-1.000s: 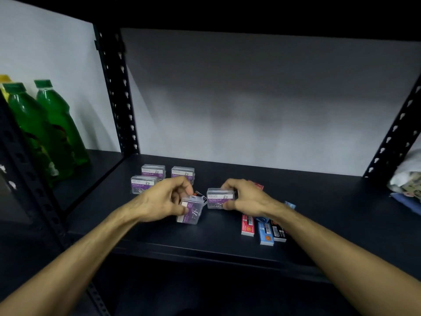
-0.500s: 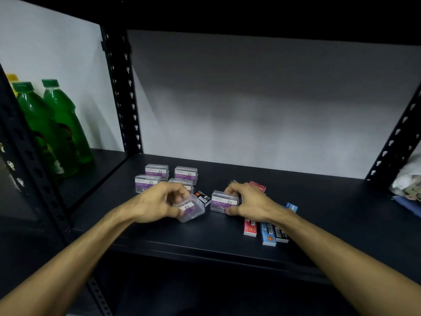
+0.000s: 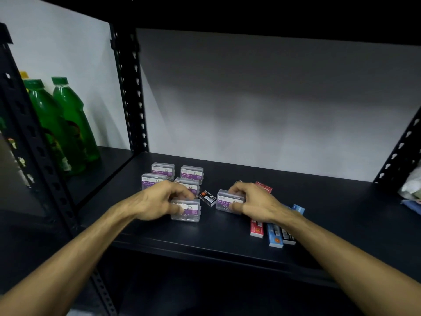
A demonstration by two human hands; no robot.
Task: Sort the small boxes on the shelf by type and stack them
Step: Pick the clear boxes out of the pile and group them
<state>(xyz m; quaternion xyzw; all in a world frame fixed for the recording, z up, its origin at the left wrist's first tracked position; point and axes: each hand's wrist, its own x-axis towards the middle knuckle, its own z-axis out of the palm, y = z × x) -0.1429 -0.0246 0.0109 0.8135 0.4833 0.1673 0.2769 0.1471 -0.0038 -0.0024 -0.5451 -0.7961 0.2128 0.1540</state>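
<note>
On the black shelf [image 3: 227,233] my left hand [image 3: 157,201] grips a clear purple-labelled paper clip box [image 3: 186,210], now lying flat. My right hand [image 3: 252,199] holds a second paper clip box [image 3: 229,200] to its right. Behind my left hand several more paper clip boxes [image 3: 177,175] stand grouped in two rows. A small black staple box [image 3: 207,197] lies between my hands. Red [image 3: 257,228], blue [image 3: 275,238] and black [image 3: 288,236] staple boxes lie partly under my right forearm. Another red box [image 3: 264,187] and a blue one [image 3: 299,209] show behind my right hand.
Green bottles [image 3: 66,124] stand in the neighbouring bay to the left, past a black perforated upright [image 3: 129,92]. Another upright [image 3: 401,147] and some white and blue cloth [image 3: 412,192] sit at the far right. A grey back wall closes the shelf.
My left hand has turned its tilted paper clip box down flat onto the shelf. My right hand has kept its box in nearly the same place.
</note>
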